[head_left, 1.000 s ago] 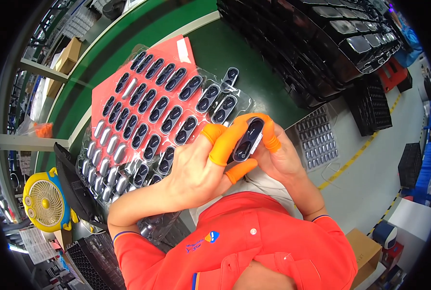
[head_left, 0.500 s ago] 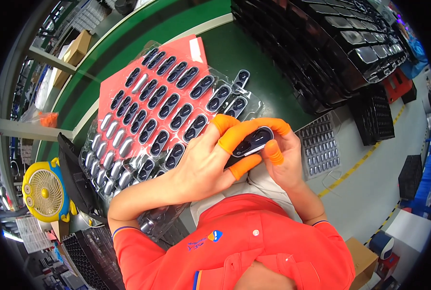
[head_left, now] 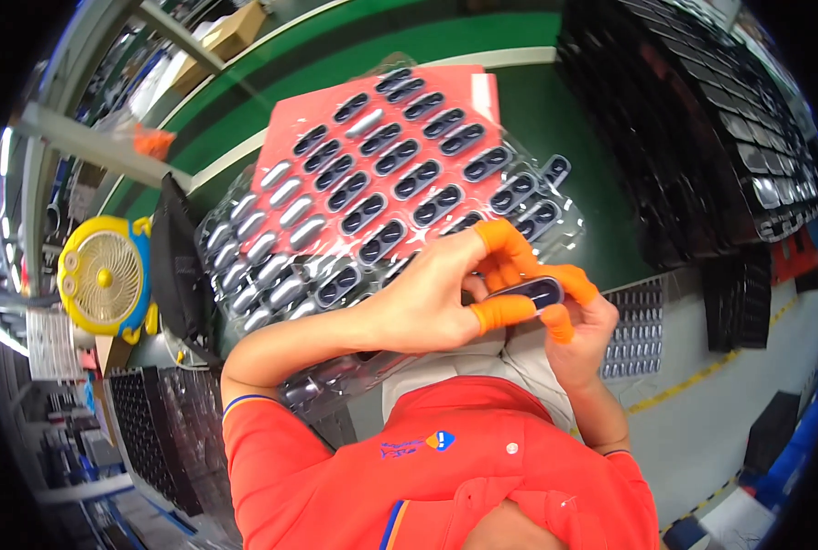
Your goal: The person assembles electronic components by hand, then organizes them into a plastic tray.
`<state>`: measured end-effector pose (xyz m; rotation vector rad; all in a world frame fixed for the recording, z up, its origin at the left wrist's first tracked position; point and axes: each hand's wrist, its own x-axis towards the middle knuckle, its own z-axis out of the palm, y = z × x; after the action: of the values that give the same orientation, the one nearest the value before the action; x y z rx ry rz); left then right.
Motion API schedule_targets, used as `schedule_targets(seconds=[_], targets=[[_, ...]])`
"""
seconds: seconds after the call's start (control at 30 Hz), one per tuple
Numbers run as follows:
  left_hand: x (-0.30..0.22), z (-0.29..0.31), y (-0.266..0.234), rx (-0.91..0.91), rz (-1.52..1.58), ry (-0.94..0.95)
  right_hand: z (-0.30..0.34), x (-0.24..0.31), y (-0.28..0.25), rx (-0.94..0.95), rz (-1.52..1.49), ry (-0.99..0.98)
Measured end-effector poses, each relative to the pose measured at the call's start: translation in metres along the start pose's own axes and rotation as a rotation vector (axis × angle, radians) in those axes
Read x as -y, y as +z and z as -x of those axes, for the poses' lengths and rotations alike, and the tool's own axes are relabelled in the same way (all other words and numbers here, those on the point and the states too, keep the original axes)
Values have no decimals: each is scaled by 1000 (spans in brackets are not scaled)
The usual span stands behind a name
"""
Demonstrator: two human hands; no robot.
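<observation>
Between my hands I hold a small oval case [head_left: 543, 293] with a dark inside and a silver-grey rim. My left hand [head_left: 441, 289] pinches one end, its orange-capped thumb lying along the near side. My right hand [head_left: 587, 335] grips the other end with orange-capped fingertips. Part of the case is hidden behind the fingers. Just beyond my hands, clear plastic trays [head_left: 569, 234] hold rows of similar dark-faced cases [head_left: 418, 179]. Silver oval pieces [head_left: 296, 211] fill the left side of the trays. A red sheet [head_left: 291, 115] lies under them.
The trays lie on a green bench [head_left: 532, 101]. Tall stacked black trays [head_left: 647, 137] stand at the right. A yellow and blue fan [head_left: 104, 275] is at the left, beside a black bag-like item [head_left: 178, 266]. Another filled tray [head_left: 633, 335] sits lower right, near a black crate [head_left: 737, 302].
My view has turned, shifting the bench rightward in the picture. The case is tilted differently, showing less of its dark face, and my left thumb now lies along it. Both hands still hold it.
</observation>
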<state>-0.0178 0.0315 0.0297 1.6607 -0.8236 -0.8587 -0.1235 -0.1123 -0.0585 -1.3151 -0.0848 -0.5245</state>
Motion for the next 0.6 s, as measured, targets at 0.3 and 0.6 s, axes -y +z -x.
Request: schedule_targets(seconds=[0.3, 0.6], targets=[[28, 83, -61, -568, -730, 76, -15, 2, 17, -26, -3, 25], [54, 114, -100, -587, -964, 10, -16, 11, -12, -151, 141, 91]])
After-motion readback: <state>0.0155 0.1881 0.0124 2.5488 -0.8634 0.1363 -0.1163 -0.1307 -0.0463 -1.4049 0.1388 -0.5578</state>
